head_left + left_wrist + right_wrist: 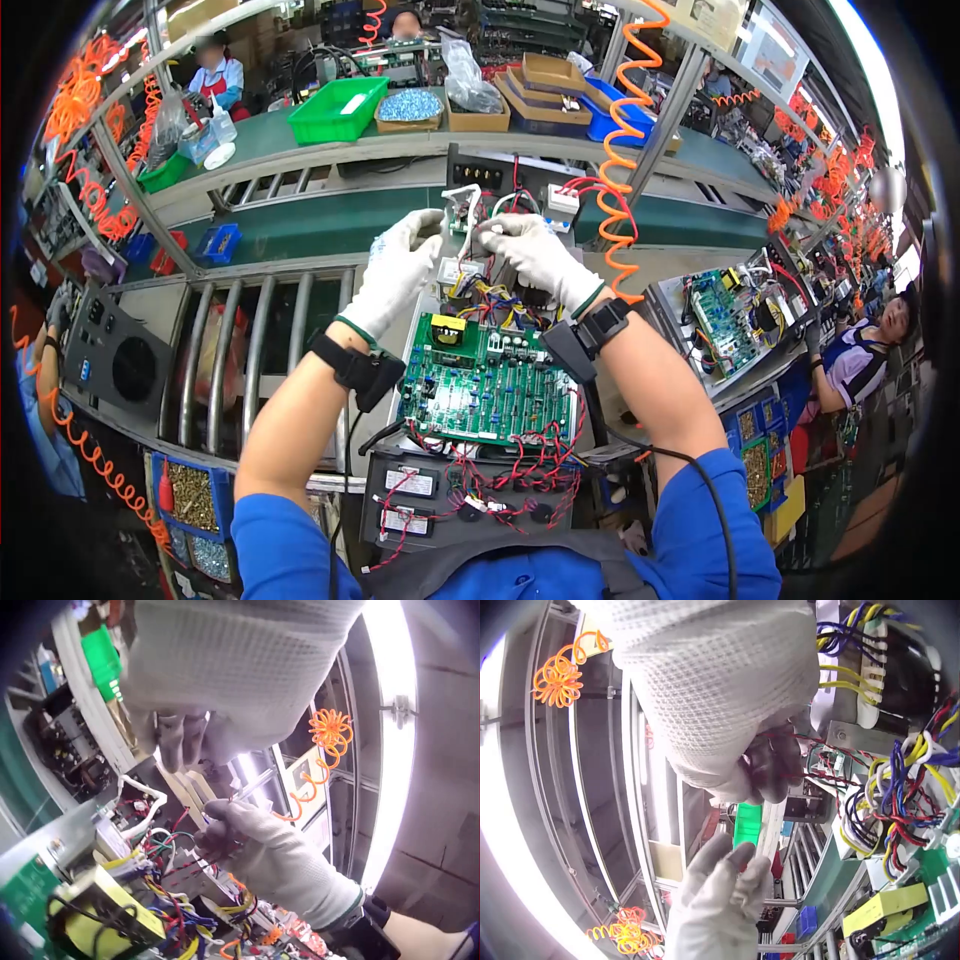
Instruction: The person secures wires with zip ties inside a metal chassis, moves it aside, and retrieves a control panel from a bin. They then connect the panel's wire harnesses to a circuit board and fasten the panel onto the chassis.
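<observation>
An open metal chassis holds a green circuit board, a yellow-taped transformer and bundles of coloured wires. Both hands wear white knit gloves and are raised over its far end. My right hand pinches thin red wires between thumb and fingertips, just above the wiring. My left hand hovers a little to its left, fingers loosely curled, with nothing visible in them. A white cable loops up from the chassis below the left hand.
Metal rollers lie left of the chassis, with a green conveyor belt behind. A shelf above holds a green tray and cardboard boxes. An orange coiled hose hangs at right. Another board and a seated worker are far right.
</observation>
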Available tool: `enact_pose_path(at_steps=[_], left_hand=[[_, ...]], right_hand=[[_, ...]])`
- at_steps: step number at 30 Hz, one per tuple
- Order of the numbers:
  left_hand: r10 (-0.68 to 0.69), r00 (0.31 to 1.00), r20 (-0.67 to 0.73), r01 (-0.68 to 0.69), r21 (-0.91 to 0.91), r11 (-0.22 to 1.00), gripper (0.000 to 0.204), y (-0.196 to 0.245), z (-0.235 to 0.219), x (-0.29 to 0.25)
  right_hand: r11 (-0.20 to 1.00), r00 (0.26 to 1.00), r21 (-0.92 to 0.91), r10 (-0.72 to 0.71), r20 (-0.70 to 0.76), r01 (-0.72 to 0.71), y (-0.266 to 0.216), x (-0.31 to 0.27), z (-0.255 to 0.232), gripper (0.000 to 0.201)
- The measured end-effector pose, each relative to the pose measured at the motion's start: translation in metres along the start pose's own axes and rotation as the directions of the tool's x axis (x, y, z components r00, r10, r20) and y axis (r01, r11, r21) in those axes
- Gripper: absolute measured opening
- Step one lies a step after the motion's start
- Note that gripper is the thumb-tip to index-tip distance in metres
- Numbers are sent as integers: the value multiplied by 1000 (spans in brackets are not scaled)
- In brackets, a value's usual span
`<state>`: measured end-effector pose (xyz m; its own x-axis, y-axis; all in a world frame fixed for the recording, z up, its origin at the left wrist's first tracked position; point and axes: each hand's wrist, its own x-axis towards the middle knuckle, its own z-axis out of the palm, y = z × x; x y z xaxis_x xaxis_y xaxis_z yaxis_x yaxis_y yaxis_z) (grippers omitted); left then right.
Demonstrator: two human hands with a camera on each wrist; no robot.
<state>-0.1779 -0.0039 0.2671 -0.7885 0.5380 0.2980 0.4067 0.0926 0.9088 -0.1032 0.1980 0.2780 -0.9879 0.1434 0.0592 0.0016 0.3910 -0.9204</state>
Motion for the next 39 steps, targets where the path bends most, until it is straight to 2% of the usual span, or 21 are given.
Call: enact_pose_path(at_steps=[2, 6, 8, 9, 10, 11, 12, 14, 16, 18, 20, 24, 27, 30, 31, 32, 34, 35, 36, 38, 39], left_hand=[[37, 998, 60, -53, 299, 953, 41, -9, -18, -15], [-229, 946, 231, 11, 681, 732, 50, -3, -77, -107], [-349, 896, 273, 48, 723, 689, 50, -12, -96, -177], [-444, 829, 339, 139, 644, 752, 53, -26, -104, -215], [-704, 548, 453, 648, 302, 699, 52, -3, -96, -234], [-683, 553, 477, 680, 214, 701, 52, -18, -89, -273], [-736, 402, 545, 698, 337, 631, 52, 3, -82, -275], [-743, 400, 537, 866, 44, 498, 55, -6, -70, -301], [-611, 529, 589, 833, -221, 508, 53, -4, -68, -296], [-620, 477, 623, 854, -161, 495, 48, 4, -83, -286], [-617, 359, 700, 932, -307, 194, 43, 29, -86, -262], [-538, 423, 729, 904, -383, 190, 36, 36, -87, -254], [-546, 342, 765, 919, -394, 24, 36, 36, -85, -249], [-553, 341, 760, 940, -267, 212, 41, 50, -87, -229], [-510, 301, 805, 945, -322, 50, 41, 38, -87, -231], [-517, 339, 786, 939, -246, 240, 40, 43, -97, -219], [-454, 277, 846, 958, -206, 201, 34, 26, -104, -211], [-447, 333, 830, 925, -195, 327, 35, 12, -102, -205], [-508, 153, 848, 886, 110, 450, 40, -1, -117, -189], [-559, 47, 828, 487, 469, 737, 44, 6, -122, -135], [-602, 258, 756, 245, 551, 797, 46, 2, -121, -113]], right_hand=[[973, 973, 21, -230, -5, 230, 32, 12, -5, 19], [961, 993, 276, 53, -109, -21, 22, 9, -13, 21], [952, 987, 303, 10, -159, 39, 34, 20, -10, 23], [961, 989, 270, -27, -144, 65, 34, 18, -10, 24], [967, 990, 238, -59, -127, 88, 32, 16, -11, 25], [979, 978, -52, -198, -59, 195, 36, 17, -17, 28], [977, 996, 207, -37, -83, 53, 37, 21, -15, 29], [965, 997, 262, 11, -83, 12, 28, 15, -13, 28], [936, 972, 351, 88, -219, -6, 24, 25, -13, 27], [949, 969, 312, 29, -246, 50, 31, 45, -31, 26], [943, 944, 331, 96, -316, 15, 16, 54, -29, 24], [933, 859, 359, 187, -477, -4, 37, 76, -23, 19], [942, 854, 335, 196, -482, -28, 46, 85, -21, 18], [986, 884, 140, 146, -444, -93, 39, 82, -20, 18], [995, 914, -7, 88, -396, -99, 39, 81, -24, 19], [996, 906, -11, 73, -417, -85, 33, 77, -19, 19], [967, 929, -246, -30, -370, -67, 42, 84, -26, 21], [975, 937, -213, -18, -348, -60, 50, 88, -28, 21], [931, 946, -325, 60, -318, -168, 58, 94, -31, 21], [791, 967, -585, 32, -254, -180, 39, 86, -20, 24], [719, 978, -679, 5, -210, -150, 44, 89, -19, 27]])
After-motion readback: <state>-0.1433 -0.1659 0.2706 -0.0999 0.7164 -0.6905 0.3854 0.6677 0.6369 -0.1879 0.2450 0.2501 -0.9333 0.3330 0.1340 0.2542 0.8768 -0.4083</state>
